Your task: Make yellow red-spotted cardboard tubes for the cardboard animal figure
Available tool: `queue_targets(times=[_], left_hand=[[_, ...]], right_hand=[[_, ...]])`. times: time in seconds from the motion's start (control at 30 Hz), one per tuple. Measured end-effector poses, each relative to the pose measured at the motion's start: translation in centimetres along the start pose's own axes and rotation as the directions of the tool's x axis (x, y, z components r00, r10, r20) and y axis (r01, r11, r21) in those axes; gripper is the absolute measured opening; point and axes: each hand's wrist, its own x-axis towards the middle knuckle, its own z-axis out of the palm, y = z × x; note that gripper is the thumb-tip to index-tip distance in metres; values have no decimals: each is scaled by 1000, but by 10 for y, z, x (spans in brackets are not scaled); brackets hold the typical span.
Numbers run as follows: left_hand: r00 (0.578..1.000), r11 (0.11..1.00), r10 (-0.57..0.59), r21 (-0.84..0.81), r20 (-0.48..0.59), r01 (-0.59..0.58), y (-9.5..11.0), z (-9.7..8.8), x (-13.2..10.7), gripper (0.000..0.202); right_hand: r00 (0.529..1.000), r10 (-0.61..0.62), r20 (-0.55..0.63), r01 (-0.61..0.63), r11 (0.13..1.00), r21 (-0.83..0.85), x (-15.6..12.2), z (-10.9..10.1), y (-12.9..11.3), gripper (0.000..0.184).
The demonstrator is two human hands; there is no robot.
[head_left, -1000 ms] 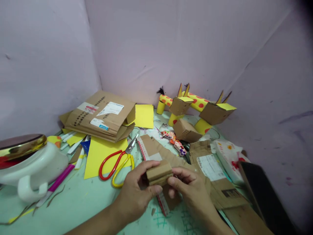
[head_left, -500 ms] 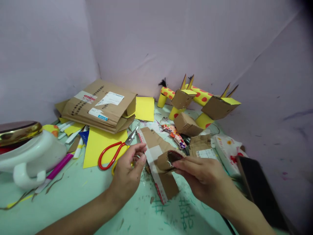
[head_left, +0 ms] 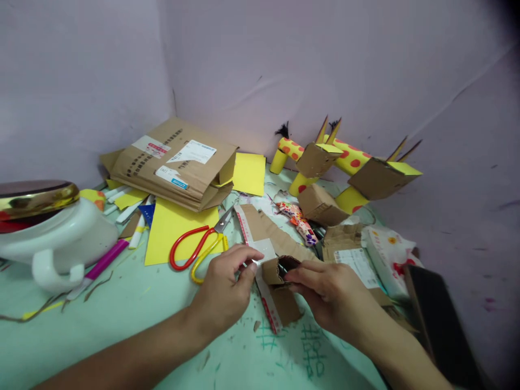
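My right hand (head_left: 329, 290) pinches the rim of a short rolled cardboard tube (head_left: 271, 272), its open end facing right. The thumb and fingers are at that opening, some fingertips hidden. The tube is over a flat cardboard piece (head_left: 290, 311) with a white and red tape strip along its left edge and a pale patch (head_left: 265, 249). My left hand (head_left: 227, 287) is closed in a pinch beside that edge, left of the tube; a small glint shows at its fingertips, but what they hold is unclear. Scissors (head_left: 203, 246) with red and yellow handles lie open just behind it.
Left stand a white cup (head_left: 93, 238) and a purple marker (head_left: 106, 259). Behind lie a brown parcel (head_left: 162, 162) and yellow paper (head_left: 166, 233). Spotted yellow giraffe-like figures (head_left: 317, 160) stand at the back right. A dark phone-like slab (head_left: 441, 319) lies at right.
The view has shifted slightly, so most things appear further right. My left hand has come closer to the tube. My right hand still holds the tube, which is turned slightly.
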Motion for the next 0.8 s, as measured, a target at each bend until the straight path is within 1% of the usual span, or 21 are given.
queue_targets(times=[0.1,0.2,0.23,0.27,0.3,0.33,0.37,0.4,0.43,0.47,0.5,0.53,0.6,0.63,0.7,0.8], left_hand=[[998,1000,16,-3,61,-16,0,1,-1,17],[998,1000,-5,-2,63,5,1,1,-1,17],[999,1000,-20,2,50,20,1,1,-2,17],[999,999,-38,6,35,37,2,0,-2,17],[998,999,-54,4,21,54,3,-1,-3,18],[998,998,-67,-5,9,67,3,-1,-3,20],[997,997,-75,-21,2,75,4,-2,-4,23],[997,996,-76,-44,-2,75,5,-3,-5,26],[998,995,-70,-69,-2,70,6,-3,-7,27],[998,994,-61,-90,5,61,6,-3,-8,27],[999,993,-48,-103,16,50,7,-3,-9,27],[999,993,-39,-107,31,42,7,-3,-10,27],[998,995,-27,-99,60,33,7,-1,-12,27],[997,995,-29,-95,65,35,8,0,-13,28],[997,993,-48,-107,52,54,9,3,-13,31],[992,977,-122,-172,43,128,11,6,-15,34]], right_hand=[[1000,11,-24,-11,1000,0,-1,2,1,22],[997,38,-67,-36,999,21,-4,4,4,21],[992,62,-111,-55,996,66,-5,5,5,19],[979,115,-170,-90,985,146,-7,6,6,17],[951,204,-231,-139,953,269,-8,7,6,14],[908,323,-267,-191,886,423,-9,9,6,13],[853,452,-262,-233,778,584,-10,10,5,13],[795,564,-223,-253,642,724,-10,12,4,15],[749,643,-162,-249,499,830,-10,15,4,17],[718,689,-103,-231,374,898,-10,18,3,19],[702,710,-56,-206,277,938,-10,21,2,21],[692,722,-21,-182,202,962,-10,24,2,23],[681,731,45,-163,91,982,-9,30,1,25],[676,733,76,-171,55,984,-9,32,0,26],[675,728,118,-188,15,982,-8,36,-3,29],[700,698,148,-204,-3,979,-7,40,-7,32]])
